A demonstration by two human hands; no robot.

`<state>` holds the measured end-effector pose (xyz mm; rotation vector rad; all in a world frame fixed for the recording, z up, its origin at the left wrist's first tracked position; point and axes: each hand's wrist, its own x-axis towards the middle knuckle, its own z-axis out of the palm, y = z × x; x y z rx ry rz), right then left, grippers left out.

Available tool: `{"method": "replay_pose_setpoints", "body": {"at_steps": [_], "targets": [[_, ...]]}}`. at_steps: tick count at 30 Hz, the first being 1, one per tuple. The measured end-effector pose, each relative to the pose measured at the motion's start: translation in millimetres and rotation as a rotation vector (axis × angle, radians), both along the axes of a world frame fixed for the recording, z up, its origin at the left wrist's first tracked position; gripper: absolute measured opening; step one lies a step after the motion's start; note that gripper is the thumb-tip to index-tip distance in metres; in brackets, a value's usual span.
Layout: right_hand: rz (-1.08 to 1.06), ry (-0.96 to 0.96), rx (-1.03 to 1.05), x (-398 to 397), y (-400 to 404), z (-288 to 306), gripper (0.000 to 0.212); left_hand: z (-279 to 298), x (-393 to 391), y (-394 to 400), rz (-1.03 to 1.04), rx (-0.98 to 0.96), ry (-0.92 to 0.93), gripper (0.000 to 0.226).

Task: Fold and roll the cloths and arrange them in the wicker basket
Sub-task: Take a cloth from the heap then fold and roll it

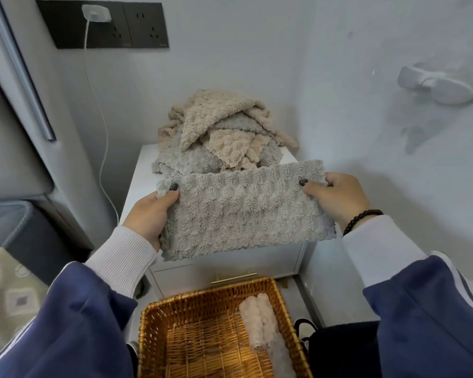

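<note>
A grey fluffy cloth, folded into a wide band, hangs in the air in front of the white nightstand. My left hand pinches its left end, thumb on top. My right hand pinches its right end the same way. Behind it, a heap of beige and grey cloths lies on the nightstand top. Below, the wicker basket stands on the floor with two rolled pale cloths lying along its right side.
A white charger cable runs down from the wall socket left of the nightstand. A bed edge is at left. A black bag sits right of the basket. Walls close in behind and at right.
</note>
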<state>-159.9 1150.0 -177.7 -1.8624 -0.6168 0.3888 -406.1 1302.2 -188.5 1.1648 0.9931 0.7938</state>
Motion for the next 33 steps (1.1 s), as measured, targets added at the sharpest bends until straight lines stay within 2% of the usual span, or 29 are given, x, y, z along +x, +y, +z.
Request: {"method": "replay_pose_setpoints", "body": {"at_steps": [3,6,8,12,21,24,25,26,29,33], "targets": [[0.005,-0.129,-0.044,-9.5,3.4,0.1,0.021,0.8,3.5,1.1,0.017,0.021,0.053,0.021],[0.026,-0.167,-0.037,-25.7,8.9,3.4,0.034,0.3,9.4,-2.9,0.018,0.013,0.071,0.024],[0.050,-0.181,-0.013,-40.0,12.9,5.5,0.041,-0.4,13.1,-7.7,-0.011,-0.010,0.025,0.022],[0.152,-0.225,0.032,-68.5,20.1,5.5,0.032,-1.9,14.6,-17.2,-0.072,-0.058,-0.052,0.025],[0.341,-0.267,0.101,-113.5,29.7,1.1,0.037,2.4,10.2,-30.1,-0.102,-0.088,-0.167,0.028],[0.373,-0.283,0.126,-126.4,33.8,0.8,0.023,2.1,6.5,-32.8,-0.132,-0.070,-0.164,0.033],[0.387,-0.234,0.139,-131.2,34.9,1.1,0.014,1.2,5.0,-33.0,-0.138,-0.072,-0.166,0.035],[0.404,-0.177,0.148,-135.1,35.4,1.0,0.014,1.1,4.0,-33.3,-0.142,-0.081,-0.171,0.036],[0.488,-0.090,0.163,-142.8,38.4,-0.5,0.029,1.3,0.5,-32.8,-0.164,-0.114,-0.214,0.042],[0.560,-0.098,0.171,-145.5,42.2,-2.3,0.044,6.9,-8.3,-33.2,-0.197,-0.071,-0.289,0.048]]}}
